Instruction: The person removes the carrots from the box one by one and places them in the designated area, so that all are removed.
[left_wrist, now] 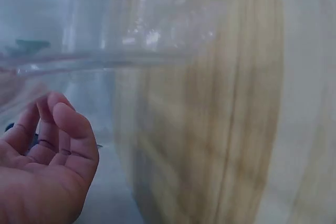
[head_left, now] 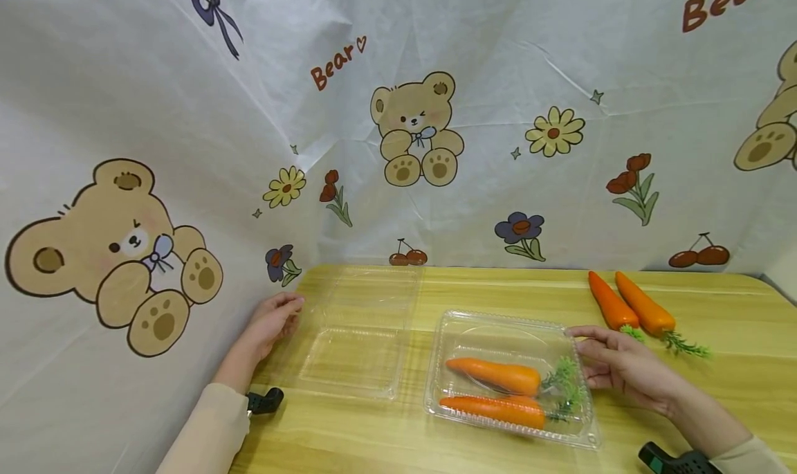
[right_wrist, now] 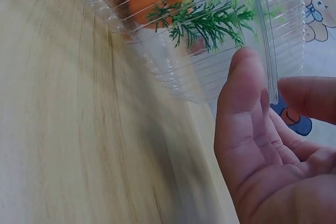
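A clear plastic clamshell box [head_left: 507, 325] with two orange carrots [head_left: 498, 376] inside sits at the middle front of the table. Their green tops point toward my right hand [head_left: 623, 363], whose thumb and fingers pinch the box's right rim; the right wrist view shows the rim between them. Further left lies a second clear plastic box [head_left: 355, 356], see-through, with no contents visible. Beside its left edge is my left hand [head_left: 274, 322], its fingers loosely curled. In the left wrist view the plastic edge passes above those fingertips, and I see nothing held.
Two more carrots [head_left: 644, 304] with green tops lie at the back right of the wood-grain table [head_left: 498, 290]. A white cloth [head_left: 486, 59] printed with bears and flowers hangs behind the table and along its left side.
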A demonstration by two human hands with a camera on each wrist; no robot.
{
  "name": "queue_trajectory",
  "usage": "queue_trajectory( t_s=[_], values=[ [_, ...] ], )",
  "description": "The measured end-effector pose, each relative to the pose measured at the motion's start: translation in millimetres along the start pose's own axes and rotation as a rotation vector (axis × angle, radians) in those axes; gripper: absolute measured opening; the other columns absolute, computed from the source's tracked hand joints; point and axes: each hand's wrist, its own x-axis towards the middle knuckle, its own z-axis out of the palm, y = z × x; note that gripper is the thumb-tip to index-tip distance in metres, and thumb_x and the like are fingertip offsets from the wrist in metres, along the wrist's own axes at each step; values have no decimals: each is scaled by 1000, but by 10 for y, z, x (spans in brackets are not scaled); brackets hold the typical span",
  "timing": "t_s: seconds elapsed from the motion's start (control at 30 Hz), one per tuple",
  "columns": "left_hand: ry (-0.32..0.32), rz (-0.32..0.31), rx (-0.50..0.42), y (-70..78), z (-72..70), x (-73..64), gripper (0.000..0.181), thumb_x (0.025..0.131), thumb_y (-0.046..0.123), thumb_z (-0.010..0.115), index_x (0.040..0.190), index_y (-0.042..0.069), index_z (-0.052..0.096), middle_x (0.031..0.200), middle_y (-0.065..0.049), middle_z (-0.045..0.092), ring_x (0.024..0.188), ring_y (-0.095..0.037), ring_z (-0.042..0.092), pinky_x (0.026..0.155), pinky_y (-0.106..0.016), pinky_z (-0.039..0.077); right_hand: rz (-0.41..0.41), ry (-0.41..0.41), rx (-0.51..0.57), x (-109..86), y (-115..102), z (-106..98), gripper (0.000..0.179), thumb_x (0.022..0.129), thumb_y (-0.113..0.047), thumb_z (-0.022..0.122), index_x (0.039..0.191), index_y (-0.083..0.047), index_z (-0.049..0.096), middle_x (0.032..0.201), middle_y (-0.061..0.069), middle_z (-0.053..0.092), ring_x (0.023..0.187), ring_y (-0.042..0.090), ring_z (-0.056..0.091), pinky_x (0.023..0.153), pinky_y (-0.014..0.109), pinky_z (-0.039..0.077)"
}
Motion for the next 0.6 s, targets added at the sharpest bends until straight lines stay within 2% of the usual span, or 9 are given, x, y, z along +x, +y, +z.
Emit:
queue_trajectory(
  t_s=[0.13,0.23,0.4,0.53,0.6],
  values=[
    [22,47,97,66,33,-63,47,105,33,61,135,-2,58,111,-2,59,100,-18,56,78,-27,52,-10,18,-22,-19,11,-4,37,113,-11,35,139,-29,54,109,-3,65,90,12,71,83,28,63],
    [31,81,155,153,93,-138,45,105,33,60,135,-1,60,116,-5,58,107,-22,52,86,-31,51,-22,26,-39,-37,17,-14,40,112,-8,37,140,-31,54,117,-3,64,91,12,69,83,27,63],
    [-1,157,169,347,258,-320,37,104,29,63,128,1,64,117,-8,62,111,-29,55,92,-38,50,-44,27,-76,-62,14,-18,44,111,-4,38,144,-30,51,129,-2,65,95,15,70,83,28,62],
    [-32,247,240,481,438,-477,27,103,26,65,121,6,69,119,-11,67,108,-25,61,92,-36,51,-50,36,-86,-80,4,-4,45,111,-3,38,145,-29,51,131,-2,66,97,16,70,84,29,63],
    [-51,273,265,527,531,-557,23,103,25,65,119,9,71,119,-12,69,106,-22,63,89,-34,52,-52,42,-80,-82,0,12,44,111,-3,39,144,-28,52,130,-3,66,97,16,70,84,29,63]
  ],
)
